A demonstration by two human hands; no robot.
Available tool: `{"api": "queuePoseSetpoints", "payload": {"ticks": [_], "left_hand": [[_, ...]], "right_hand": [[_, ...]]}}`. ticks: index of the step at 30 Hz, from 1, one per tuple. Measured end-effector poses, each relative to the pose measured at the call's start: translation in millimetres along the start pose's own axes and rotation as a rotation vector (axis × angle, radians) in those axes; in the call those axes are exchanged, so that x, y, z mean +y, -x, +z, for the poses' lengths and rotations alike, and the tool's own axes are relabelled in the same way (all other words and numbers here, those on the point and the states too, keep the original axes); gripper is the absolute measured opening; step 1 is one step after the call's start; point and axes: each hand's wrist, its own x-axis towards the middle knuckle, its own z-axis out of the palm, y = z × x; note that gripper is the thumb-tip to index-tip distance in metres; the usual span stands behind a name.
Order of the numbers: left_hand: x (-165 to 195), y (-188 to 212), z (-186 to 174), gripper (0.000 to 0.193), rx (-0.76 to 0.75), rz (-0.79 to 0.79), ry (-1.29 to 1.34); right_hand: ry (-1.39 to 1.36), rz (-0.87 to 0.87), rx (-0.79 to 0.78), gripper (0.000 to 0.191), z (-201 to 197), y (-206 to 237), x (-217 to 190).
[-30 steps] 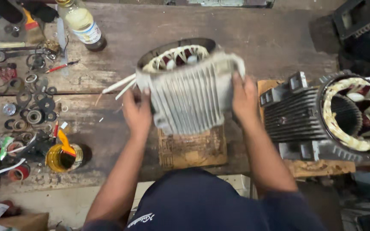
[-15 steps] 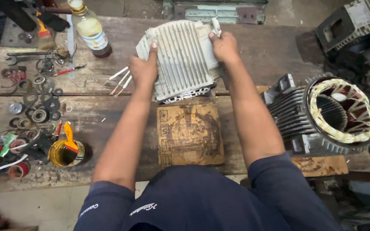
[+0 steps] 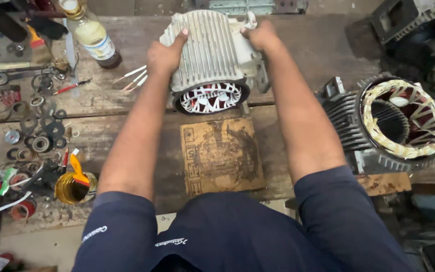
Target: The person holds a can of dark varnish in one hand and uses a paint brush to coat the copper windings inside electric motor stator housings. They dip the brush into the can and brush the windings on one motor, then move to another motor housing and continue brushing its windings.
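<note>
Both arms outstretched, left hand, right hand gripping finned motor housing

A motor repair workshop: a worn, stained wooden workbench strewn with metal washers and bearings, steel spanners and a dark finned motor stator with exposed windings.

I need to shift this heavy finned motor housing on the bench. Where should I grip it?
Grip the finned motor housing by its ribbed flanks, one hand per side, coming from above, as the left hand and right hand do. The fins probably give purchase; avoid the open winding end.
</note>
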Motion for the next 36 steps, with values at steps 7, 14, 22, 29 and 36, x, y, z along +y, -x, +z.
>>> {"api": "queuePoseSetpoints", "payload": {"ticks": [7,14,22,29,36], "left_hand": [[-54,-4,14,0.077,0.270,0.617,0.216],[-176,62,26,0.035,-0.029,0.495,0.056],[-130,41,-11,0.056,0.076,0.755,0.114],[-19,-25,-16,0.083,-0.155,0.872,-0.006],[-14,-45,-2,0.084,-0.263,0.757,0.062]], "right_hand": [[-0.241,-0.476,0.583,0.028,7,119,88],[0.135,-0.239,0.088,0.058,98,255,208],[0.000,-0.290,0.310,0.056,68,214,185],[0.014,-0.470,0.698,0.043,30,80,55],[-0.038,-0.346,0.533,0.024,35,50,57]]}}
